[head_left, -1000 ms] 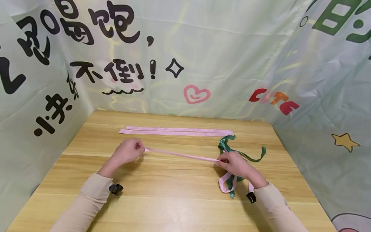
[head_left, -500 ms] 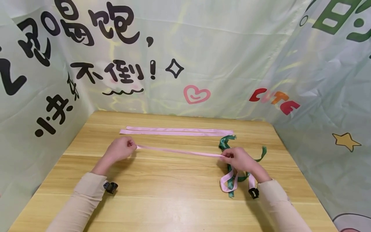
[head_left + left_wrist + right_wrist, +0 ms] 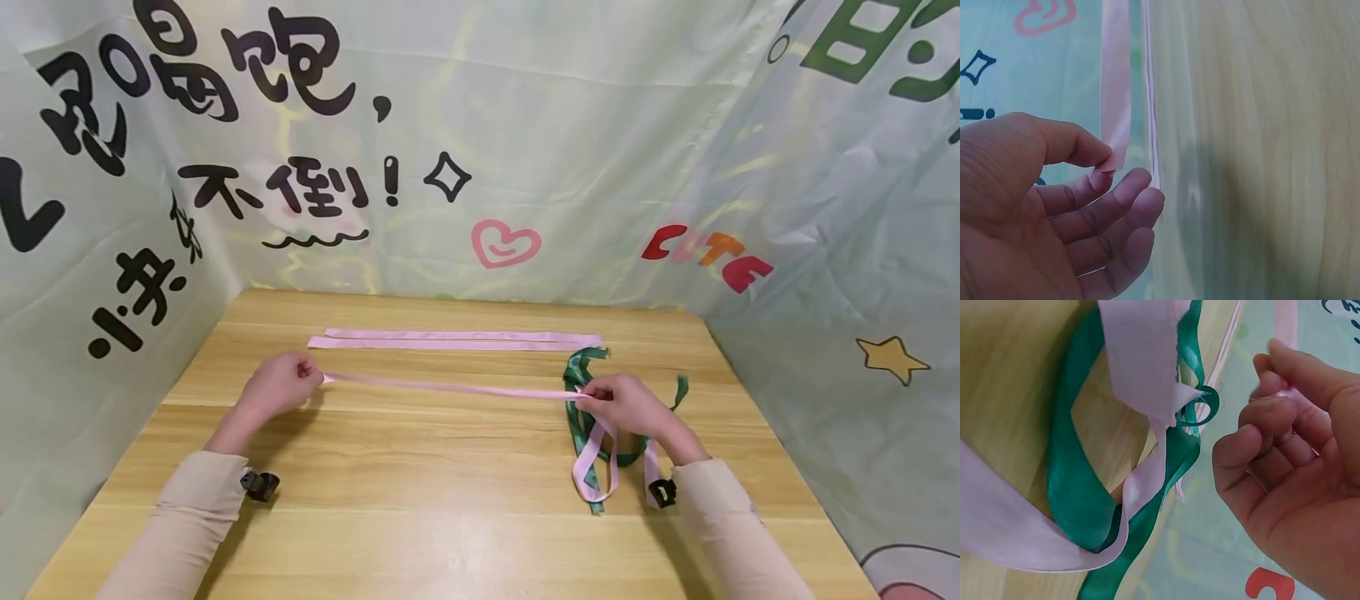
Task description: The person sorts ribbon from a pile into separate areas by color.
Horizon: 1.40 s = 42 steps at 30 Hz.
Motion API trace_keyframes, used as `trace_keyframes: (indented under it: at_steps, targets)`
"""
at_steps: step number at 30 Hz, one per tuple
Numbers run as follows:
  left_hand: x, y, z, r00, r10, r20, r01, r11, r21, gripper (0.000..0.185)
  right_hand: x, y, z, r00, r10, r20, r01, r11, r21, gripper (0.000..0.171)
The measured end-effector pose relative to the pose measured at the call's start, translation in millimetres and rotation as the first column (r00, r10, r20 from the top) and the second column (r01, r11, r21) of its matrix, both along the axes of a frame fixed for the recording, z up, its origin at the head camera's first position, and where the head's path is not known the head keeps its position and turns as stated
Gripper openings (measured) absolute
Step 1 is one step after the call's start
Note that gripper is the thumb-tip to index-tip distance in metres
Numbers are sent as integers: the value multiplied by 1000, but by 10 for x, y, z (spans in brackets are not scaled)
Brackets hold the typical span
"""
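Note:
A pink ribbon is stretched between my two hands, above the table. My left hand pinches its left end between thumb and forefinger; in the left wrist view the ribbon's cut end shows at the thumb tip, the other fingers loosely bent. At the ribbon's other end, my right hand pinches it between thumb and fingers. Below and beside that hand lies a loose tangle of green ribbon and pink ribbon, partly covered by the hand in the head view.
Two pink ribbons lie straight and side by side near the back of the wooden table. Printed cloth with characters and drawings stands around the back and sides. A small black wrist camera sits at the left cuff.
My left hand has moved left and slightly back with its ribbon end. My right hand has shifted a little right and back, so the ribbon is drawn out longer and more level.

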State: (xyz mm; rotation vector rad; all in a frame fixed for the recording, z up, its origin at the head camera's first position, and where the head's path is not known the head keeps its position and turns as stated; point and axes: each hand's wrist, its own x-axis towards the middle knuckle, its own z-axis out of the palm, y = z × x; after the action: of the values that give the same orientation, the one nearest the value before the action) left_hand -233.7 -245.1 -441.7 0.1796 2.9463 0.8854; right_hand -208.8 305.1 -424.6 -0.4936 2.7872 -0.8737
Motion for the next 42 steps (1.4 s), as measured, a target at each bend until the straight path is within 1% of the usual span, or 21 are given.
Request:
trace_keyframes:
  at_steps: [3, 5, 8, 12, 15, 17, 21, 25, 29, 32, 36, 42]
  targets:
    - [-2, -33, 9, 1000, 14, 3, -14, 1000, 8, 15, -40, 21, -8, 1000, -14, -3, 14, 1000, -24, 32]
    - [-1, -46, 16, 1000, 18, 9, -18, 1000, 10, 16, -72, 29, -18, 1000, -22, -3, 22, 998, -54, 34]
    - [-7, -62, 21, 999, 25, 23, -25, 1000, 16, 17, -129, 39, -25, 999, -32, -4, 32, 994, -109, 32]
    - [-47, -78, 17, 1000, 25, 1, -25, 1000, 12, 18, -219, 35, -26, 997, -73, 16, 74, 985, -156, 31]
    - [-108, -87, -3, 1000, 24, -21, -23, 1000, 4, 18, -303, 3, -37, 990, -132, 45, 138, 975, -173, 34]
    - [-155, -89, -18, 999, 28, -23, -28, 1000, -1, 19, -366, -32, -50, 982, -180, 61, 188, 965, -181, 34]
    - [-268, -92, -58, 999, 33, -29, -33, 999, -7, 24, -500, -101, -98, 964, -260, 56, 266, 948, -174, 33]
    - [-371, -86, -83, 999, 27, -42, -28, 1000, -11, 22, -626, -147, -167, 952, -304, 41, 306, 934, -184, 33]
    - [-437, -62, -108, 998, 37, -43, -38, 999, -23, 17, -726, -172, -231, 945, -324, 36, 325, 926, -194, 35]
    - [-473, -34, -136, 999, 34, -41, -36, 999, -35, 18, -770, -167, -264, 940, -340, 43, 342, 923, -174, 37]
    - [-509, 11, -159, 999, 23, -47, -25, 998, -51, 19, -794, -129, -303, 930, -366, 42, 368, 922, -120, 38]
    - [-534, 58, -161, 999, 24, -37, -26, 998, -50, 19, -787, -91, -318, 919, -395, 9, 395, 918, -42, 35]
